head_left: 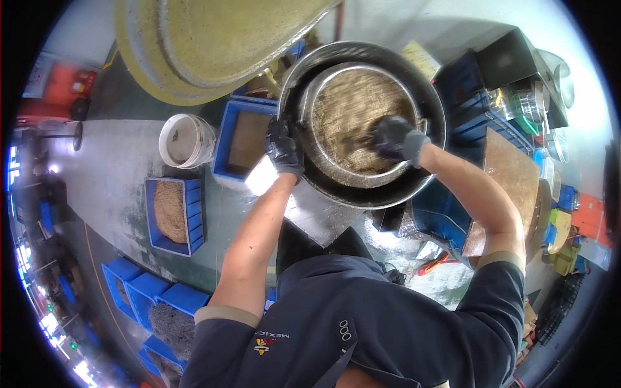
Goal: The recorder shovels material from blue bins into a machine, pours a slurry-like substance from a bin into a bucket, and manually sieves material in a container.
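In front of me stands a large, deep round metal tub (343, 195) with a dark inside. Within it sits a smaller round metal pan (357, 178), holding a bed of tan, grainy material (346, 107). My left hand (283, 149), in a black glove, grips the tub's left rim. On the right side of the pan, my right hand (396, 139) reaches into the grains, also gloved in black with a grey cuff. Motion smears its fingers, and I cannot see whether they hold any grains.
A big yellow round piece (220, 45) hangs over the upper left. Leftward are a white bucket (184, 141), a blue crate (224, 142) beside the tub, and another crate (195, 216) of tan material. A brown board (511, 181) stands right; a red-handled tool (432, 264) lies below it.
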A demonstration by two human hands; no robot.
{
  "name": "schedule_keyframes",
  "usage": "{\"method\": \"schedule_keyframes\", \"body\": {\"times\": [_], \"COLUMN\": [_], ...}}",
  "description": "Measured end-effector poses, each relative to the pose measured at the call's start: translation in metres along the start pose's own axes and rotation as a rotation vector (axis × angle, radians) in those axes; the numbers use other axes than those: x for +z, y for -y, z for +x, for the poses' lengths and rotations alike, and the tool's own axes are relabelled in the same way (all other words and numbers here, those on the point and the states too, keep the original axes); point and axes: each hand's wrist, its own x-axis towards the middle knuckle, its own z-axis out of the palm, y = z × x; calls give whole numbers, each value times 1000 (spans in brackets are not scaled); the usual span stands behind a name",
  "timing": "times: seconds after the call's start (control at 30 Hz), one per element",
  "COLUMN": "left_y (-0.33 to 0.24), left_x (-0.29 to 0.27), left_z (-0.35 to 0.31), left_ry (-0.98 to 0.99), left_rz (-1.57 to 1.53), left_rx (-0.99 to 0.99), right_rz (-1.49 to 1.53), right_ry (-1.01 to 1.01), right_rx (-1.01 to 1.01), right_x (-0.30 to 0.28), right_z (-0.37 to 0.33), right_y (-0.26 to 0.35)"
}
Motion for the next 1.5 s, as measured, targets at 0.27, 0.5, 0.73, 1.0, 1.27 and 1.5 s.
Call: {"method": "schedule_keyframes", "body": {"times": [0.27,0.5,0.73,1.0,1.27,1.5], "left_y": [0,-10,-18,2,-9,0], "left_x": [-12,2,10,-3,10,18], "left_z": [-2,1,2,5,4,8], "left_ry": [97,83,74,62,0,62], "left_rz": [14,-3,-64,61,32,45], "left_rx": [-14,1,4,11,-7,-18], "right_rz": [65,-311,-888,-216,-569,27], "right_ry": [-87,-133,139,-292,19,-284], "right_rx": [186,285,68,493,375,335], "right_x": [-44,-89,-68,-95,-57,-31], "right_z": [63,43,49,-5,0,-59], "right_y": [0,-85,-114,-64,-71,-58]}}
